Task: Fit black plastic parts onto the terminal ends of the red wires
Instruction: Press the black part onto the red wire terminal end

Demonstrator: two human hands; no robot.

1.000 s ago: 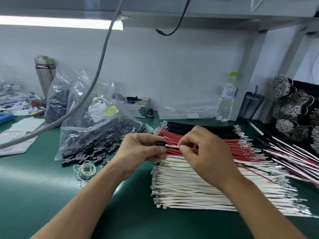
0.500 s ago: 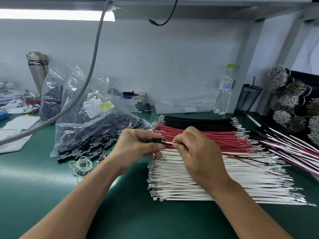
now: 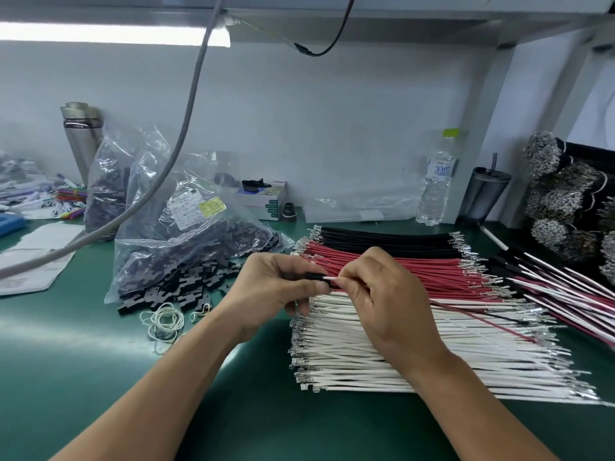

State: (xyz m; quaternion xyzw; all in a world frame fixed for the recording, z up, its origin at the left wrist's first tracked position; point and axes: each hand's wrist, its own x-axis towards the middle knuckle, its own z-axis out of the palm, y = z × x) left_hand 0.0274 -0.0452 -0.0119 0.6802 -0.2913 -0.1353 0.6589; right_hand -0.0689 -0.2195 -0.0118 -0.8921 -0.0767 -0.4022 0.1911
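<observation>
My left hand [image 3: 278,287] pinches a small black plastic part [image 3: 316,277] above the wire stacks. My right hand [image 3: 386,294] pinches a white wire [image 3: 329,278] whose end meets that part. A red wire [image 3: 482,319] and a thin black one trail from under my right hand to the right, across the white wires. Rows of red wires [image 3: 432,264], black wires [image 3: 382,239] and white wires [image 3: 382,361] with metal terminals lie on the green mat. Loose black plastic parts [image 3: 179,287] spill from a clear bag [image 3: 186,234] at the left.
Rubber bands [image 3: 164,322] lie by the loose parts. A water bottle [image 3: 436,188], a dark cup [image 3: 482,194] and a small box [image 3: 263,199] stand at the back wall. Finished wire sets [image 3: 565,291] and bundles [image 3: 559,201] fill the right. A grey cable [image 3: 186,128] hangs at left.
Both hands keep the same hold on the part and the wire. The view has shifted slightly, so the hands sit a little lower and further right.
</observation>
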